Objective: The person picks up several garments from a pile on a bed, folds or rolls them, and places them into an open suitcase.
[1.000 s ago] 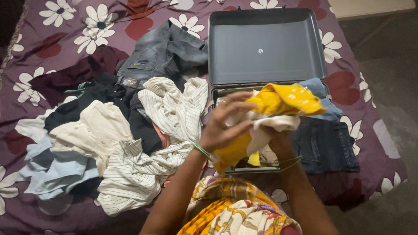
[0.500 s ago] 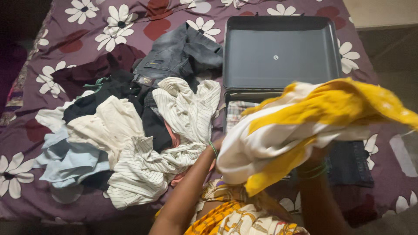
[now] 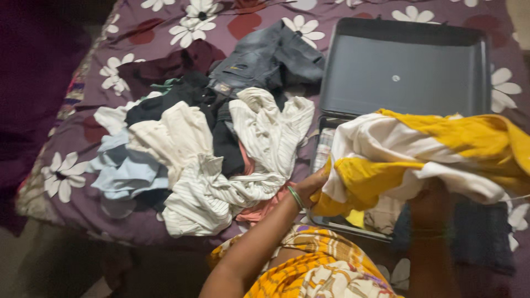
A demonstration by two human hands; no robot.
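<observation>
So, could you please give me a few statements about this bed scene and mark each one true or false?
1. Both hands hold the yellow and white cloth above the open suitcase. True: the left hand grips its left edge and the right hand holds it from below.
2. The suitcase lid is shut. False: it lies open, its dark inside bare.
3. A pile of clothes lies to the left of the suitcase. True.
4. The bedspread is plain blue. False: it is purple with white and red flowers.
5. The grey jeans are inside the suitcase. False: they lie on the bedspread beside it, at the top of the pile.
</observation>
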